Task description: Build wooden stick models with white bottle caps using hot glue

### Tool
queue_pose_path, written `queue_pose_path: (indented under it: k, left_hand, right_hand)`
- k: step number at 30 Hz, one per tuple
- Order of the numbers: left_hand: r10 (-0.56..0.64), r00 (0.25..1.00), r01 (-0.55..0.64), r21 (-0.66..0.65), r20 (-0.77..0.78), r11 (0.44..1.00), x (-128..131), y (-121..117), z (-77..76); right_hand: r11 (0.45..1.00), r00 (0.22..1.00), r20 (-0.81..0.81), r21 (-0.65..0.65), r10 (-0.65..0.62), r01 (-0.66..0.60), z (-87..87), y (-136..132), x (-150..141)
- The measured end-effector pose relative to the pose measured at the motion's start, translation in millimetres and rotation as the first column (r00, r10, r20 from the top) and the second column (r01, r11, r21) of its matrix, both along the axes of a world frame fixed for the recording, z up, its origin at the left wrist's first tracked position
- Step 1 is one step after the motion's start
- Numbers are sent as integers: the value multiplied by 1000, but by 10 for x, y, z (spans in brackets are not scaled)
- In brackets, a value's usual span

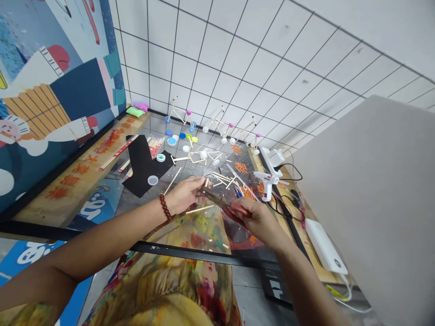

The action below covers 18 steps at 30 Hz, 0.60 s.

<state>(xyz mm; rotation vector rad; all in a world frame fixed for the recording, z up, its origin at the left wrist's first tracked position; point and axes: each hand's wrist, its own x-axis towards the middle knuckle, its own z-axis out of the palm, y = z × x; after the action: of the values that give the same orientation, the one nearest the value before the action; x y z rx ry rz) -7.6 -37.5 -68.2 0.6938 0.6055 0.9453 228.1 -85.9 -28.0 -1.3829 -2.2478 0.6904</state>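
My left hand (188, 195), with a beaded bracelet at the wrist, pinches a short wooden stick (206, 182) over the glass tabletop. In my right hand (258, 219) are pliers (220, 201) with red handles, gripped closed in the fingers. Their jaws reach to the stick beside my left fingertips; whether they bite into it I cannot tell. Just beyond my hands lies a pile of cut stick pieces (224, 179). A longer stick (200, 209) rests on the glass below my left hand, and a white glue gun (267, 183) stands to the right.
Several stick-and-cap figures (224, 129) stand along the tiled wall. Bottle caps (171, 141), black card (141, 158) and bundled sticks (154, 147) lie at the left. A power strip (272, 160), dark cables and a white box (326, 246) line the right edge.
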Motion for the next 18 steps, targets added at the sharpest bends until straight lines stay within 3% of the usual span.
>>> queue_pose_path:
  k: [3, 5, 8, 12, 15, 18]
  left_hand:
    - [-59, 997, 59, 10, 41, 998, 35, -37, 7]
    - [-114, 992, 122, 156, -62, 980, 93, -108, -10]
    - [-102, 945, 222, 381, -310, 898, 186, -248, -67]
    - [-37, 777, 318, 342, -628, 884, 222, -361, -127]
    - [-87, 710, 419, 320, -699, 850, 190, -357, -102]
    - [-132, 663, 488, 292, -737, 823, 154, -331, -53]
  right_hand:
    - [980, 944, -283, -151, -170, 131, -140, -40, -110]
    - [963, 881, -394, -161, -263, 215, -247, -82, -258]
    - [957, 821, -495, -101, -285, 272, -379, -121, -499]
    - [949, 753, -579, -176, -314, 261, -473, -119, -629]
    - [920, 674, -641, -356, -368, 164, -489, -112, -556]
    - [856, 628, -639, -509, -445, 89, -448, -105, -426]
